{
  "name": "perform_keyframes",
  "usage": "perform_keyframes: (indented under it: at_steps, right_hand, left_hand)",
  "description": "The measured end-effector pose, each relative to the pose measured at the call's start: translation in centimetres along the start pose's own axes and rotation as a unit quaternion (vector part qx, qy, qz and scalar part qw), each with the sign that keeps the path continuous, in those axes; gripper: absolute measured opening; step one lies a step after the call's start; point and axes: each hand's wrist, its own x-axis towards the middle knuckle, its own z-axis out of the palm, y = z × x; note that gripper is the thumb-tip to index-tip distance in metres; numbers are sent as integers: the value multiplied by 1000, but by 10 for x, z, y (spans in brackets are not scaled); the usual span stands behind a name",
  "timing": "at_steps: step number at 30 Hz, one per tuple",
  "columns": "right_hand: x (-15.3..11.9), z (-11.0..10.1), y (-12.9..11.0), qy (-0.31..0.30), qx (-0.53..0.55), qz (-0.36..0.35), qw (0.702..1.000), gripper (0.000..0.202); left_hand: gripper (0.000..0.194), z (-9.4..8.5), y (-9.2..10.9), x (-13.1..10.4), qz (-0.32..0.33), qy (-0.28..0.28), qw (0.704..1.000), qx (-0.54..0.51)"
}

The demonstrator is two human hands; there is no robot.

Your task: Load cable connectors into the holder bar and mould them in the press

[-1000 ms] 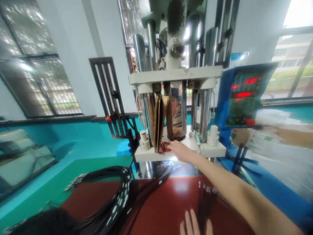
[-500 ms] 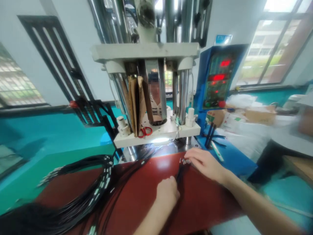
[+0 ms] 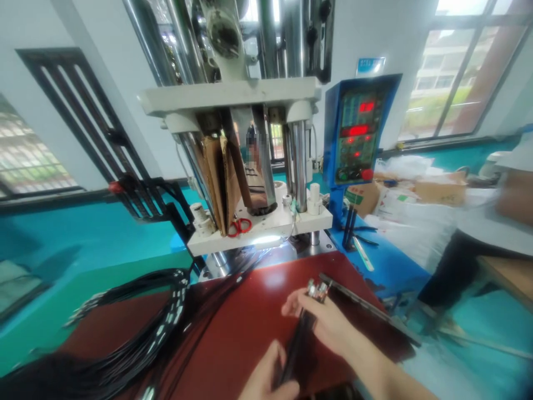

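Note:
My right hand [image 3: 327, 319] is closed round the upper end of a bundle of black cables [image 3: 296, 345], just below its shiny metal connectors [image 3: 317, 290]. Lower on the same bundle, my left hand [image 3: 268, 372] curls its fingers and thumb about the cables, partly cut off by the bottom of the view. The bundle slants over the red-brown tabletop [image 3: 237, 328]. To the left lies a large coil of black cables [image 3: 166, 333] with white and silvery ends.
Ahead stands a press machine [image 3: 233, 97] with red-handled scissors [image 3: 239, 226] and cardboard [image 3: 220, 183] on its lower plate. A blue control box [image 3: 353, 130] is to the right. A long metal strip [image 3: 370, 308] lies along the table's right side. Pliers [image 3: 366, 236] rest on a blue surface.
Both hands have moved down and nearer to me. The right hand now grips the bundle below its connectors, and the metal strip has come into view. My view has shifted slightly right.

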Motion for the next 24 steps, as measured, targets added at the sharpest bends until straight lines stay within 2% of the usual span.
perform_keyframes:
  at_steps: [3, 5, 7, 10, 11, 13, 14, 16, 18, 19, 21, 24]
  right_hand:
    - [-9, 14, 10, -76, -141, 39, 986, 25]
    - [-16, 15, 20, -112, -158, 103, 976, 27]
    - [-18, 9, 25, -113, -97, 126, 981, 35]
    - [-9, -7, 9, -77, -29, 41, 996, 47]
    - [-5, -11, 0, -77, -42, 11, 996, 48]
    - [2, -14, -20, -103, -136, -4, 985, 46]
    - [3, -14, -28, -124, -197, 15, 972, 44]
    - [1, -9, -37, -167, -293, 104, 936, 41]
    - [-5, -3, -36, -188, -336, 184, 904, 39]
    - [-8, -1, -33, -185, -349, 199, 897, 39]
    - [-13, 3, -24, -165, -383, 180, 891, 37]
    - [-16, 3, -17, -129, -391, 156, 898, 39]
  left_hand:
    - [48, 2, -1, -4, -19, -64, 996, -52]
    - [49, 6, 1, 0, -24, -50, 992, -110]
    - [45, 13, 2, 7, -28, -16, 987, -154]
    - [42, 22, -1, 15, -73, 4, 985, -156]
    - [42, 25, -2, 17, -90, 5, 986, -144]
    - [41, 29, -2, 21, -109, 8, 986, -123]
    - [41, 31, -1, 24, -112, 8, 986, -121]
    - [40, 35, 3, 28, -103, 14, 986, -130]
    - [41, 38, 8, 33, -84, 21, 987, -136]
    - [42, 40, 10, 35, -76, 19, 988, -136]
    - [45, 43, 13, 38, -69, 4, 989, -129]
    - [44, 47, 12, 41, -72, -5, 992, -102]
